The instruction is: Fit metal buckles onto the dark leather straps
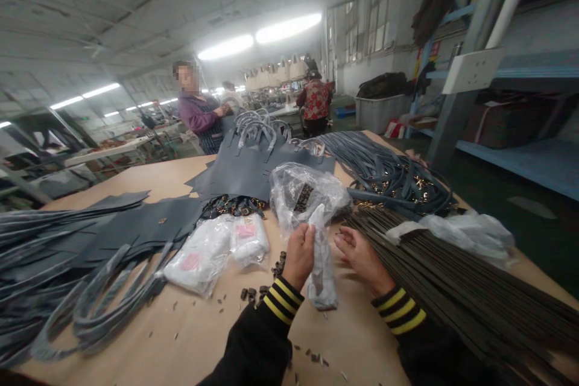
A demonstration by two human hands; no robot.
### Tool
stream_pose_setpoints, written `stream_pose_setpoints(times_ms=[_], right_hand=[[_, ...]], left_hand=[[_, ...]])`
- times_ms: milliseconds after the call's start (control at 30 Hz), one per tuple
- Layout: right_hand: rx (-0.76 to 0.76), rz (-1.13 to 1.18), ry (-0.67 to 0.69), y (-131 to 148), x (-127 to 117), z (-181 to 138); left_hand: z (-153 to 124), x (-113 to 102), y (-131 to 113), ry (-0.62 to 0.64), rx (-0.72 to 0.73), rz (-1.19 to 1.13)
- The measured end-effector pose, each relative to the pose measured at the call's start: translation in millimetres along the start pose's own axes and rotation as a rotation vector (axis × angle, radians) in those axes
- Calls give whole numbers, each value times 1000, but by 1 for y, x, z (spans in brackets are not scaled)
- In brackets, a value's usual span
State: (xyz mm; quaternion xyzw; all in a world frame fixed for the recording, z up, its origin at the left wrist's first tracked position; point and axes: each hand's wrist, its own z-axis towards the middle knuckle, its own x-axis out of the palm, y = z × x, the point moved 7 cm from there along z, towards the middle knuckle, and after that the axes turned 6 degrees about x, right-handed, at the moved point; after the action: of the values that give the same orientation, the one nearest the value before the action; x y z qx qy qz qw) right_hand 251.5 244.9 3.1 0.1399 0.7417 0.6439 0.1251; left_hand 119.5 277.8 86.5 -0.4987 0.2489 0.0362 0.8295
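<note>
My left hand [301, 256] is closed on the gathered part of a clear plastic bag [312, 184]. A dark patch of small brown pieces [303, 198] shows through the bag's upper part, and its crumpled end hangs down toward the table. My right hand [359, 256] is just right of the bag, half curled with thumb and fingers slightly apart; nothing shows in it. Small dark brown pieces [254, 295] lie on the table by my left wrist. Tiny metal bits [316, 357] are scattered between my forearms.
White plastic-wrapped packs [205, 253] lie left of the bag. Dark blue-grey panels with handles [257, 160] are stacked behind; more [145, 223] lie left. Straps with gold clasps [398, 178] and long dark strips [470, 277] cover the right. A co-worker [199, 111] stands beyond the table.
</note>
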Motion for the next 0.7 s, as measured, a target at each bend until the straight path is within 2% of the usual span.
stream_pose_setpoints(times_ms=[167,333,467,700], right_hand=[[-231,-165,-52,21,7,-1],[-285,-317,-122,18,-9,18],[-325,-395,-145,35,-22,28],[-456,-458,-197,97,-25,9]], left_hand=[[-3,18,-4,88,40,-21],[-9,13,-7,184,56,81],[-11,-5,11,178,-6,233],[-4,-16,48,86,-132,458]])
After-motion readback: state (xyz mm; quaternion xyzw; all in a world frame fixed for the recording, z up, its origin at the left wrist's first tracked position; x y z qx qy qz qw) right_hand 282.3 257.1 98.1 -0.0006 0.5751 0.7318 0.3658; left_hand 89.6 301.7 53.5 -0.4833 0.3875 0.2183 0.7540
